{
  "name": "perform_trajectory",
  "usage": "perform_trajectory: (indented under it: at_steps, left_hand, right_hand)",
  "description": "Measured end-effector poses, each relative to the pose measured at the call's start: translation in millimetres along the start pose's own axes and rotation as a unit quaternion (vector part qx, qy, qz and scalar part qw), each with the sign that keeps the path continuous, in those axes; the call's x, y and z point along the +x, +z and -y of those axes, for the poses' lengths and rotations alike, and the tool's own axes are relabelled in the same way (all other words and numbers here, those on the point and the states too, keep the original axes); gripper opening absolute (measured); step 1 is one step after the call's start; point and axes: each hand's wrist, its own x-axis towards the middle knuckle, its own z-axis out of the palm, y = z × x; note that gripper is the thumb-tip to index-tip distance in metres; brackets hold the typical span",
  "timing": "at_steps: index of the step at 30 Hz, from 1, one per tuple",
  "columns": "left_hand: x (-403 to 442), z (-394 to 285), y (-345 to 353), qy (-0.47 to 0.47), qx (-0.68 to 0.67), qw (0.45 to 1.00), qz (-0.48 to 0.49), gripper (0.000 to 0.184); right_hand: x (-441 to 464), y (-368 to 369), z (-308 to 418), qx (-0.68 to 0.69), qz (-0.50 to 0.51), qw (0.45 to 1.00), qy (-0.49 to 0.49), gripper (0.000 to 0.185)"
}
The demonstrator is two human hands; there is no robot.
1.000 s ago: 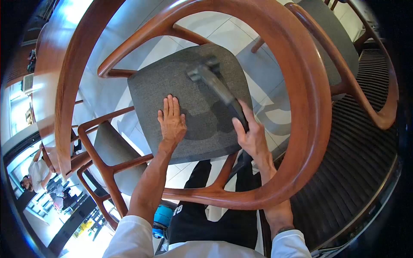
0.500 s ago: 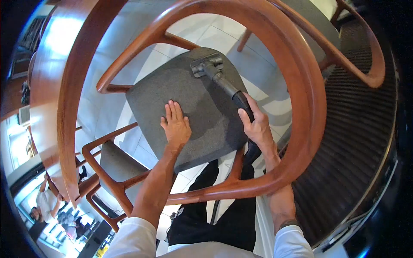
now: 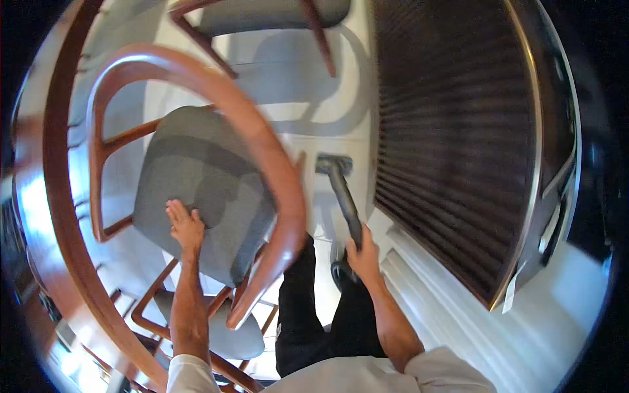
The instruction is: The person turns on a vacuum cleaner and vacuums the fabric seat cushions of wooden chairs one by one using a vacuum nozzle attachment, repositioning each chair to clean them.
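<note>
My left hand rests with spread fingers on the grey cushioned seat of a wooden chair. The chair's curved reddish-brown backrest arches between my two arms. To the right of the chair, my right hand is wrapped round the black handle of a vacuum wand. The wand's flat dark head is over the light tiled floor, outside the chair. A black hose bends below my right hand, near my leg.
A wooden table edge curves along the left. Another grey-seated chair stands at the top, and one more at the lower left. A dark ribbed bench-like surface fills the right side, above white moulding.
The vacuum head has left the seat and moved right, out of the chair frame, with my right hand. The view has turned, and the chair now appears further left. My left hand stays on the seat.
</note>
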Motion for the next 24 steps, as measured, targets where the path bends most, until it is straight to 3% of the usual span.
perform_trajectory:
  at_steps: [1, 3, 4, 5, 7, 9, 11, 12, 13, 14, 16, 17, 19, 23, 24]
  left_hand:
    - [3.1, -3.5, -2.6, -0.011, 0.023, 0.999, 0.018, 0.072]
    - [13.1, 11.1, 15.3, 0.004, 0.047, 0.999, 0.008, 0.072]
    - [21.5, 24.9, 28.4, 0.024, 0.053, 0.998, 0.009, 0.072]
    - [30.1, 37.5, 37.8, 0.038, 0.056, 0.998, 0.007, 0.072]
    - [40.7, 49.5, 44.0, 0.033, 0.05, 0.998, 0.023, 0.072]
    - [39.5, 58.0, 43.8, 0.023, 0.058, 0.997, 0.046, 0.072]
    - [47.9, 66.5, 41.0, 0.067, 0.216, 0.969, 0.097, 0.073]
    - [44.5, 84.5, 51.0, 0.089, 0.107, 0.99, 0.015, 0.074]
    - [37.0, 91.0, 54.3, 0.105, 0.089, 0.99, -0.01, 0.071]
    - [32.7, 90.0, 54.1, 0.11, 0.099, 0.989, -0.024, 0.069]
    - [23.6, 87.5, 52.1, 0.114, 0.119, 0.985, -0.051, 0.065]
    - [23.0, 84.1, 47.5, 0.116, 0.127, 0.983, -0.067, 0.062]
    - [28.4, 77.4, 40.8, 0.125, 0.132, 0.978, -0.097, 0.058]
    - [53.2, 106.0, 56.0, 0.115, 0.09, 0.98, -0.132, 0.061]
    - [55.0, 121.2, 57.3, 0.164, 0.092, 0.972, -0.144, 0.058]
  right_hand:
    - [17.0, 14.3, -31.1, -0.013, 0.038, 0.999, 0.032, 0.056]
    - [40.2, 33.1, -66.4, -0.006, 0.062, 0.998, -0.019, 0.059]
    - [44.2, 42.2, -78.6, -0.055, 0.081, 0.995, -0.025, 0.06]
    - [48.3, 36.2, -72.5, -0.093, 0.174, 0.98, 0.034, 0.058]
    - [46.3, 48.9, -94.3, -0.214, 0.196, 0.957, 0.01, 0.053]
    - [45.7, 52.7, -129.4, -0.228, 0.181, 0.956, 0.016, 0.049]
    - [48.1, 72.1, -168.1, -0.245, 0.165, 0.955, 0.005, 0.044]
    - [42.4, 85.8, -197.8, -0.253, 0.137, 0.957, 0.023, 0.044]
    - [28.2, 96.1, -222.3, -0.263, 0.116, 0.957, 0.049, 0.044]
    - [15.9, 99.2, -239.2, -0.264, 0.127, 0.955, 0.052, 0.044]
    - [-7.0, 102.5, -270.2, -0.302, 0.109, 0.933, 0.16, 0.045]
    - [-18.3, 106.0, -293.4, -0.304, 0.117, 0.932, 0.156, 0.045]
    - [-42.3, 115.5, -343.0, -0.328, 0.057, 0.912, 0.238, 0.046]
    - [-51.3, 119.0, -404.1, -0.309, 0.056, 0.911, 0.267, 0.05]
    - [-55.5, 124.7, -417.3, -0.305, 0.018, 0.922, 0.236, 0.051]
